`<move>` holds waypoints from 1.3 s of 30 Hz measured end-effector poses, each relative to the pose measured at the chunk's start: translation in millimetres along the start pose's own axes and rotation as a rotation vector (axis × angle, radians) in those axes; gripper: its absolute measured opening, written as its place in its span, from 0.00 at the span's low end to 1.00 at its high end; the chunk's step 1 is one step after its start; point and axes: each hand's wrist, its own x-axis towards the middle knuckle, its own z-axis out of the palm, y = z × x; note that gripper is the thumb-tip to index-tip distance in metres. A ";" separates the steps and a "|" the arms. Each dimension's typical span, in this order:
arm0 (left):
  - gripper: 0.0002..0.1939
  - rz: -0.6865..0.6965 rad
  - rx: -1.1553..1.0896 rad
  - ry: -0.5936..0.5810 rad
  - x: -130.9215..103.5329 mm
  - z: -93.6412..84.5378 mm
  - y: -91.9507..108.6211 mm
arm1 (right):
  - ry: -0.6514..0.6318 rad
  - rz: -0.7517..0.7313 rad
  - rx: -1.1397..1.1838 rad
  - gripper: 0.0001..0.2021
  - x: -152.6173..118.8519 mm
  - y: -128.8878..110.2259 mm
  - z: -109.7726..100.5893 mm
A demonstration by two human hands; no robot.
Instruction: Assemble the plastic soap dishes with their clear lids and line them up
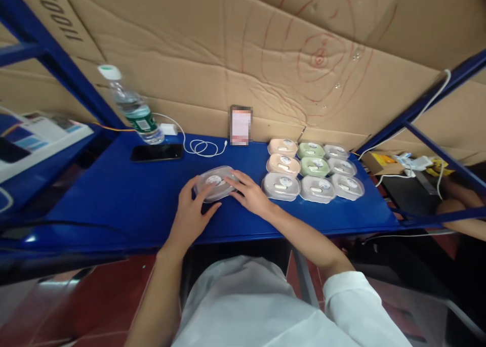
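A grey oval food container [215, 191] with a see-through lid and a round label lies on the blue table in front of me. My left hand [192, 210] grips its left end, one finger reaching onto the lid and the thumb at the near side. From the right, my right hand [249, 192] holds the other end, its fingertips on the lid near the white tab. Right of my hands sit rows of similar lidded containers: peach ones [283, 165], green ones [315, 167] and grey ones [281, 186].
A water bottle [138, 117], a dark phone [156, 153] and a coiled white cable [205, 147] lie along the back left. Another phone [240, 126], its screen blurred, leans on the cardboard wall [182, 58]. Blue metal posts [72, 74] flank the table. Another person's arm [465, 220] shows at far right.
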 end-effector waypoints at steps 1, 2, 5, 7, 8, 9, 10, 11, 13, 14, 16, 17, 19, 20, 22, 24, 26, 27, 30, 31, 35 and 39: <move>0.28 -0.023 -0.020 -0.015 3.8 -0.6 -3.8 | 0.004 0.010 0.003 0.25 0.0 0.5 0.5; 0.29 -0.044 -0.040 -0.032 7.9 -1.8 -7.0 | 0.007 0.020 0.004 0.25 -0.1 1.3 1.0; 0.27 -0.048 -0.080 -0.078 20.6 -7.2 -11.2 | 0.028 0.053 0.011 0.26 -0.2 4.5 2.8; 0.28 -0.040 -0.091 -0.081 27.0 -10.3 -9.8 | 0.064 0.079 0.028 0.27 0.3 6.7 4.3; 0.29 -0.036 -0.095 -0.077 29.0 -11.2 -8.6 | 0.085 0.087 0.041 0.27 0.6 7.5 5.0; 0.29 -0.033 -0.097 -0.074 30.3 -11.5 -7.6 | 0.104 0.092 0.053 0.27 1.0 8.2 5.6; 0.29 -0.029 -0.097 -0.071 30.7 -11.3 -6.9 | 0.119 0.092 0.064 0.26 1.3 8.6 5.9; 0.29 -0.023 -0.092 -0.069 30.4 -10.9 -6.8 | 0.127 0.091 0.075 0.26 1.6 8.8 5.9; 0.28 -0.009 -0.077 -0.060 28.7 -9.8 -7.5 | 0.138 0.088 0.095 0.25 1.8 9.0 5.0; 0.27 -0.002 -0.072 -0.052 27.7 -9.3 -7.9 | 0.148 0.085 0.109 0.25 1.7 9.1 4.2; 0.25 0.008 -0.068 -0.024 26.4 -8.7 -7.9 | 0.177 0.073 0.147 0.24 1.4 9.6 2.4; 0.24 0.012 -0.070 -0.005 26.2 -8.4 -7.4 | 0.193 0.063 0.169 0.24 1.3 10.0 1.6; 0.22 0.017 -0.075 0.022 26.3 -7.9 -5.6 | 0.213 0.049 0.203 0.22 1.1 10.9 0.7; 0.22 0.018 -0.076 0.028 26.2 -7.8 -4.7 | 0.217 0.043 0.213 0.22 1.0 11.2 0.6; 0.21 0.016 -0.074 0.025 25.3 -8.1 -3.6 | 0.209 0.031 0.209 0.20 0.9 11.2 1.0; 0.21 -0.003 -0.082 0.012 23.3 -9.8 -3.9 | 0.170 0.013 0.184 0.20 0.6 10.6 1.6; 0.22 -0.038 -0.109 -0.011 20.8 -12.4 -5.2 | 0.118 -0.004 0.150 0.21 0.1 10.1 2.3; 0.22 -0.056 -0.124 -0.027 19.7 -13.8 -6.0 | 0.096 -0.010 0.135 0.21 -0.2 9.9 2.7; 0.23 -0.084 -0.135 -0.065 16.7 -17.4 -7.9 | 0.065 -0.024 0.103 0.23 -1.4 9.3 3.6; 0.23 -0.083 -0.130 -0.072 15.9 -18.2 -8.2 | 0.060 -0.027 0.095 0.23 -1.9 8.8 3.7; 0.21 -0.051 -0.113 -0.083 13.5 -19.2 -8.2 | 0.029 -0.032 0.023 0.20 -3.4 4.5 2.5; 0.21 -0.031 -0.121 -0.082 13.0 -18.8 -8.9 | 0.014 -0.038 -0.045 0.18 -3.2 2.2 0.7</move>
